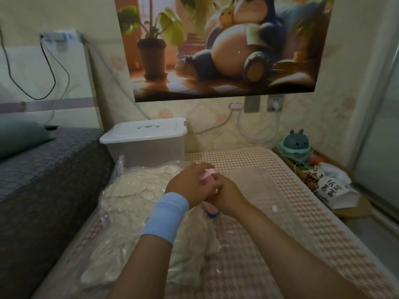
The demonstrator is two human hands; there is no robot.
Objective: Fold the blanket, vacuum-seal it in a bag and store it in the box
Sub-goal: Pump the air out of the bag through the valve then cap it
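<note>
A cream blanket lies shrunken and wrinkled inside a clear vacuum bag on the checked bed mat. Both my hands meet over the bag's right side around a small pink hand pump. My left hand, with a light blue wristband, wraps the pump's top. My right hand grips its lower body, where a blue tip points down onto the bag. The storage box, translucent with a closed white lid, stands at the bag's far end against the wall.
A grey-covered bed rises along the left. The checked mat extends to the right. A basket with a teal plush toy and a white printed bag sits on the floor at right. Cables hang from wall sockets.
</note>
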